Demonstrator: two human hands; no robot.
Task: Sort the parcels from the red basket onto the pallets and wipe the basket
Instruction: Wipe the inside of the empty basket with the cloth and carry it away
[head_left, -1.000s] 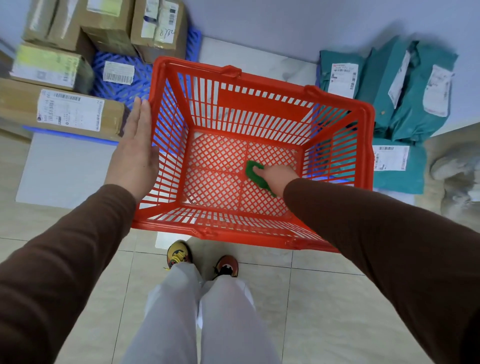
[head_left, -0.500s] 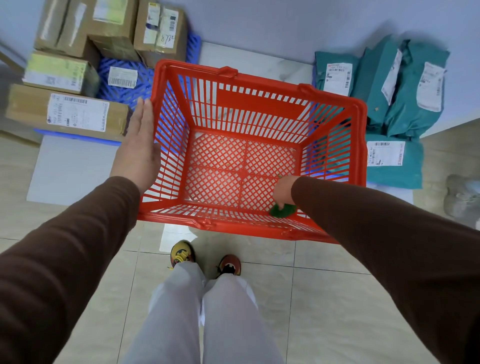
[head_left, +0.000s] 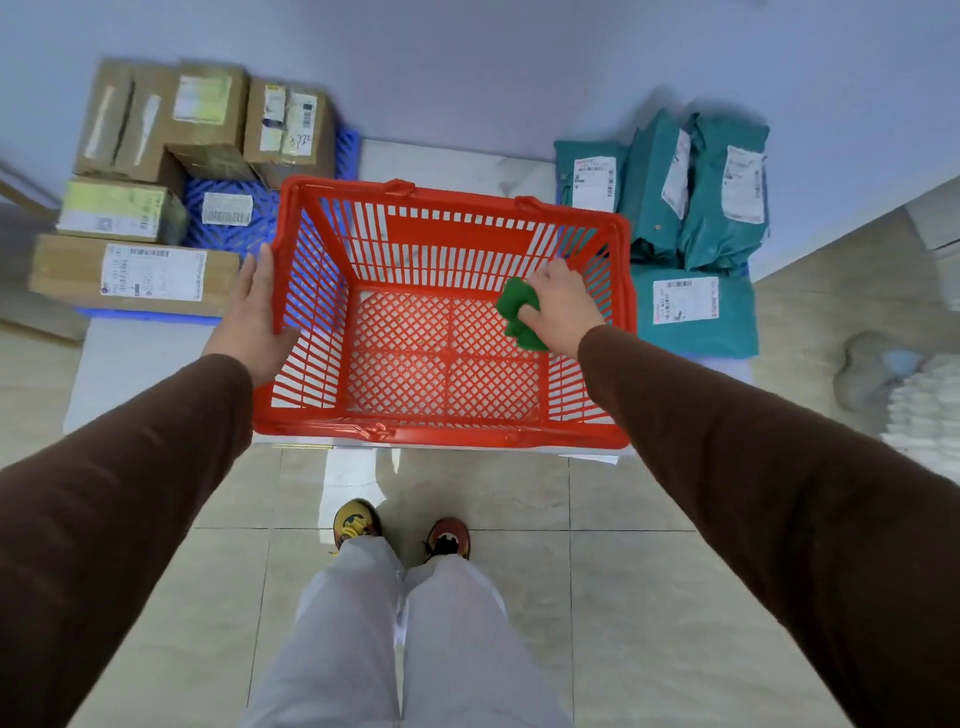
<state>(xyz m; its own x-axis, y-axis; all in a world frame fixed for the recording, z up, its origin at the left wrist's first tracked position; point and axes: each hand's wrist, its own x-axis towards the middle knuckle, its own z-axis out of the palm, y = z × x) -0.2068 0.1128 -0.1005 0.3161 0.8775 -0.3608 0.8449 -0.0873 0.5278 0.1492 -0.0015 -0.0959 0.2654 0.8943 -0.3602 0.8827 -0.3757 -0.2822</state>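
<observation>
The red basket (head_left: 447, 434) sits on the floor in front of me with no parcels inside. My left hand (head_left: 254, 322) lies flat against the outside of its left wall, thumb hooked over the rim. My right hand (head_left: 563, 304) is inside the basket near the right wall, fingers closed on a crumpled green cloth (head_left: 519, 312). Brown cardboard parcels (head_left: 135, 270) lie on a blue pallet (head_left: 234, 228) at the left. Teal bagged parcels (head_left: 696, 306) are stacked at the right against the wall.
A pale wall runs behind the parcels. My legs and shoes (head_left: 402, 530) stand just behind the basket on beige tiles. White paper sheets (head_left: 353, 478) lie under the basket's near edge. A grey shoe (head_left: 867, 371) and a white bundle (head_left: 924, 410) are at the far right.
My right hand carried the green cloth from the basket floor's middle to the near edge, then up toward the right wall. The left hand stayed on the left wall.
</observation>
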